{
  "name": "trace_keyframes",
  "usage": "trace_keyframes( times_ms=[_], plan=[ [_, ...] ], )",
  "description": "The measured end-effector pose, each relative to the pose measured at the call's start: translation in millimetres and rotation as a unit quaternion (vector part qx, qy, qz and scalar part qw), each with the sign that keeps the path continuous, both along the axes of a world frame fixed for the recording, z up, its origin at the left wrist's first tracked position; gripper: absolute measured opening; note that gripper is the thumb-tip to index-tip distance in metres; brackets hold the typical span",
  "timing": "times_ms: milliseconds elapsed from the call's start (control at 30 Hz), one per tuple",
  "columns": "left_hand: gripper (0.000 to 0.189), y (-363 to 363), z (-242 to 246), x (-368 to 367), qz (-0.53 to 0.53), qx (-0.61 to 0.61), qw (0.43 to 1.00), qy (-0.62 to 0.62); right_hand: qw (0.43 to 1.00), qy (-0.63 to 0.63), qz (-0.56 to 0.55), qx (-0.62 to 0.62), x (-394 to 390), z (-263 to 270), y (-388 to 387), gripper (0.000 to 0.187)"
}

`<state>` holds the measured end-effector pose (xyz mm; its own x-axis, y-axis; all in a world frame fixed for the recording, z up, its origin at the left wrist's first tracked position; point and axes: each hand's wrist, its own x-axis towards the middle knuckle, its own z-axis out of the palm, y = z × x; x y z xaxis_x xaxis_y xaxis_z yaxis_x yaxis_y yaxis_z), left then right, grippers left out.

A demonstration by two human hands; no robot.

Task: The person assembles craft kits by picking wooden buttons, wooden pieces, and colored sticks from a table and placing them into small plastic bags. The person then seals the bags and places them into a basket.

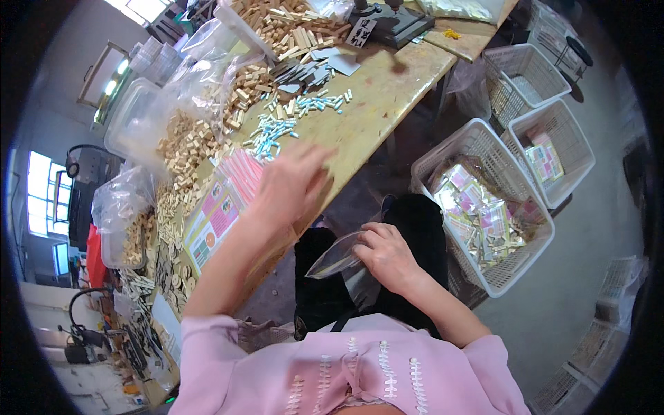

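Note:
My left hand [294,184], blurred, is over the table's front edge, beside a stack of pink strips [243,171] and next to blue-and-white small sticks [272,132]. Whether it holds anything is unclear. Below the strips lie printed cards with pink and green panels [212,223]. Above my lap, my right hand [386,254] pinches a clear plastic bag [334,257] whose pointed end faces left. Small wooden blocks [189,148] are heaped behind the cards, and grey flat pieces [301,72] lie farther back.
The wooden table [384,88] runs diagonally. A white plastic basket [493,282] on my right holds filled clear packets [474,212]; a smaller basket [573,129] beside it holds more. Wooden discs [181,285] and a clear tub [137,116] are at the left. A black metal machine base [399,26] stands at the back.

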<state>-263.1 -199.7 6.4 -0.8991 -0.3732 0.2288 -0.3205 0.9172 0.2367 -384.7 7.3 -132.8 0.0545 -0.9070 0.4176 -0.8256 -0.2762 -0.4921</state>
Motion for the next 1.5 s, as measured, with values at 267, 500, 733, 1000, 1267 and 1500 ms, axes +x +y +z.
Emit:
trace_keyframes(
  times_ms=[267,500,733,1000,1267,1500],
  plan=[
    [0.056,-185.2,-47.4,-143.4,-0.045,-0.227,0.973,0.0,0.994,-0.088,-0.05,-0.051,-24.7,9.1,-19.6,0.019],
    [0.028,-199.7,-40.1,-170.1,-0.019,-0.12,0.99,-0.07,0.988,-0.101,-0.093,-0.074,-48.1,13.3,-21.0,0.017],
    [0.026,-84.2,-11.2,-101.5,0.012,0.341,0.93,0.139,0.98,-0.163,-0.1,-0.057,-63.7,25.5,-20.9,0.022],
    [0.021,6.5,-13.3,-57.1,-0.129,0.077,0.988,0.019,0.981,-0.164,-0.099,-0.041,-64.2,28.8,-25.3,0.015],
    [0.03,-174.7,-0.4,-108.6,0.069,0.021,0.994,0.086,0.989,-0.144,-0.044,-0.01,-37.1,-17.1,-33.6,0.014],
    [0.069,-270.6,-10.7,-199.0,0.299,-0.096,0.947,-0.07,0.992,-0.12,-0.03,0.029,-42.6,-16.2,-43.1,0.016]
  ],
)
